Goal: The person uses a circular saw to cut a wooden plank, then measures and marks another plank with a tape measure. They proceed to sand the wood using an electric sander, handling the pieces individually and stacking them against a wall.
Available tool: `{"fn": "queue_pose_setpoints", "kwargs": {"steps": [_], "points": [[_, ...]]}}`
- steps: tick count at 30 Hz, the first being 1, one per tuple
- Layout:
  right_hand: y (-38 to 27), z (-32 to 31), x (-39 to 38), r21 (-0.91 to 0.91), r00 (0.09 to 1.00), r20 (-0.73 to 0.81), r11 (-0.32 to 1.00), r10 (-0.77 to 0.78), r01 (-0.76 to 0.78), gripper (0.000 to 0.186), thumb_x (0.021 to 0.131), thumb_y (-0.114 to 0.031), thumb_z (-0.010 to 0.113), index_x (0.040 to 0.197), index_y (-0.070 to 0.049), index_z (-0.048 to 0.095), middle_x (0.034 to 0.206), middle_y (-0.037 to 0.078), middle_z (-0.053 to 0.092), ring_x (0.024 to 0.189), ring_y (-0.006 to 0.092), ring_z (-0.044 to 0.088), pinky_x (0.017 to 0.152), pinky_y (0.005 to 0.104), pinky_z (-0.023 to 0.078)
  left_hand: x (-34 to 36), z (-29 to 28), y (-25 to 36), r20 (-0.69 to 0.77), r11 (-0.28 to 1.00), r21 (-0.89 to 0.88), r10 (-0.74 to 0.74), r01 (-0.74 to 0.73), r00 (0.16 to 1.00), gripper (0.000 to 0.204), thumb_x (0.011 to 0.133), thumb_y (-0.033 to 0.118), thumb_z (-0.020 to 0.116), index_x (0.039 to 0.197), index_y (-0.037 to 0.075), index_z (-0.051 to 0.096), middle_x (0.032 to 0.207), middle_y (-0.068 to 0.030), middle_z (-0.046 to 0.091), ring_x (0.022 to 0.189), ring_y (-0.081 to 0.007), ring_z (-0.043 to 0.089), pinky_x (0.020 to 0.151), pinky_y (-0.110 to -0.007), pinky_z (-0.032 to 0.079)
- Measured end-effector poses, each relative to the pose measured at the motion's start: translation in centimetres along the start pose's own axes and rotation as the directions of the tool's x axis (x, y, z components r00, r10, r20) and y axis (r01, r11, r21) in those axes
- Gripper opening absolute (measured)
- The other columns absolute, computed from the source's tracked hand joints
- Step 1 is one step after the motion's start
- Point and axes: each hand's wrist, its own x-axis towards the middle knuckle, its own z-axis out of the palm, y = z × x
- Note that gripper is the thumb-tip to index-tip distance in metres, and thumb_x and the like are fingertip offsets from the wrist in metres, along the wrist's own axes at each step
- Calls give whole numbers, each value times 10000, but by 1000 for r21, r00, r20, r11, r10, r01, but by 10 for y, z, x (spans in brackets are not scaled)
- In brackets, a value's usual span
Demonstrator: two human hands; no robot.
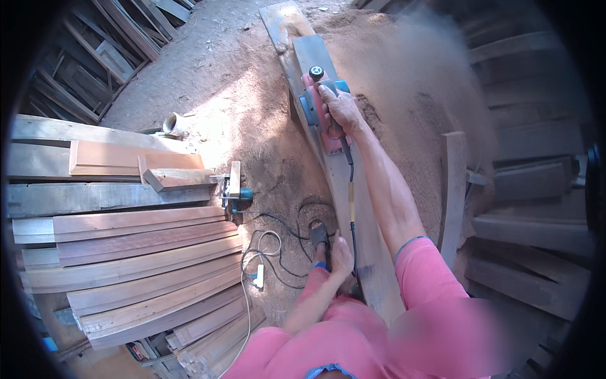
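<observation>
My right hand (344, 114) is wrapped round the handle of a red and blue-grey electric planer (309, 107) with a black front knob. The planer rests on the upper face of a long wooden plank (372, 271), which runs away from me. From the planer's rear a dark power cord (352, 215) trails back along the plank. My left hand (343, 258) is at the plank's left edge, close to the cord, its fingers stretched out and holding no tool. Whether its palm presses on the wood I cannot tell.
Beneath the plank's far end lies a wider support board (278, 31). Stacked planks (145, 252) fill the left, with a green power tool (238, 194) at their end. Looped cables and a white socket strip (259, 276) lie near my foot (319, 237). Dust hangs at right.
</observation>
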Motion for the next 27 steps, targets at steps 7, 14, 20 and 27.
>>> {"fn": "queue_pose_setpoints", "kwargs": {"steps": [7,14,20,27], "points": [[37,-26,-194,-40,998,6,997,61,-61,467,1018,-433,569,1130,11,659,779,60,645,708,147,620,649,336,507,9,-10,26,260,756,-503,-329,419,908,862,1048,693,235,1595,28,290,1371,-159,605,1186,-274,619,1027,-365,477],[134,-73,-490,-282,990,-62,953,-130,108,332,1011,-365,561,965,-41,620,684,46,584,615,155,583,591,358,469,-26,-26,1,232,823,-428,-299,374,925,983,948,846,240,1664,234,-40,1496,-245,492,1256,-334,594,1036,-465,479],[140,-88,-535,-230,979,-3,953,204,-200,557,964,-396,616,1299,48,589,1010,279,698,978,418,696,856,468,526,-6,-15,32,180,786,-486,-338,382,924,972,966,824,216,1664,186,-7,1601,-263,357,1380,-376,489,1129,-504,400],[72,-67,-335,-289,994,-32,951,101,-106,638,989,-407,593,1441,37,512,995,326,701,976,440,709,833,470,540,-15,19,42,61,856,-508,-69,91,996,822,1069,655,127,1552,45,389,1525,-138,507,1417,-280,465,1199,-388,333]]}}
